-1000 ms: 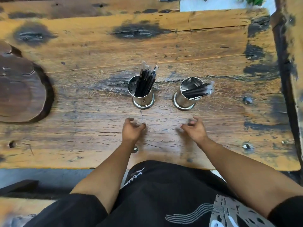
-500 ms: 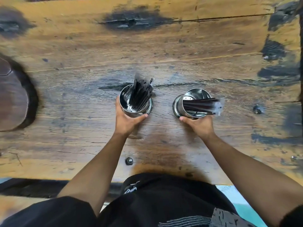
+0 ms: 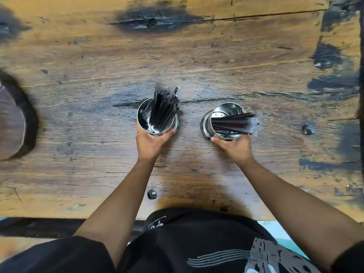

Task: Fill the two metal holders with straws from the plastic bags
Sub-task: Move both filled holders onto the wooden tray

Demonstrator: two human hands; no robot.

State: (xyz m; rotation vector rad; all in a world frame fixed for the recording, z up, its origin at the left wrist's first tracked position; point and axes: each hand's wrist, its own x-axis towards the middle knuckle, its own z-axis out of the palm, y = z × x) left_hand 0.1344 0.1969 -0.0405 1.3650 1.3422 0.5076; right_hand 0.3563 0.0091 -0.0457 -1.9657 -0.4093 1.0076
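Two shiny metal holders stand side by side at the middle of the frame on a worn wooden table (image 3: 197, 62), apart from each other. The left holder (image 3: 144, 120) carries a bundle of black straws (image 3: 164, 109) that leans toward the upper right and sticks out past its rim. The right holder (image 3: 220, 115) holds a second bundle of black straws (image 3: 232, 123) lying almost level across its mouth, the clear plastic bag end (image 3: 256, 123) poking out to the right. The left hand (image 3: 150, 143) is wrapped around the near side of the left holder, thumb on its right edge. The right hand (image 3: 235, 147) grips the near rim of the right holder. A dark round wooden slab (image 3: 11, 123) lies at the left edge, blurred. A bolt head (image 3: 152, 194) sits near the table's lower edge, between the forearms.
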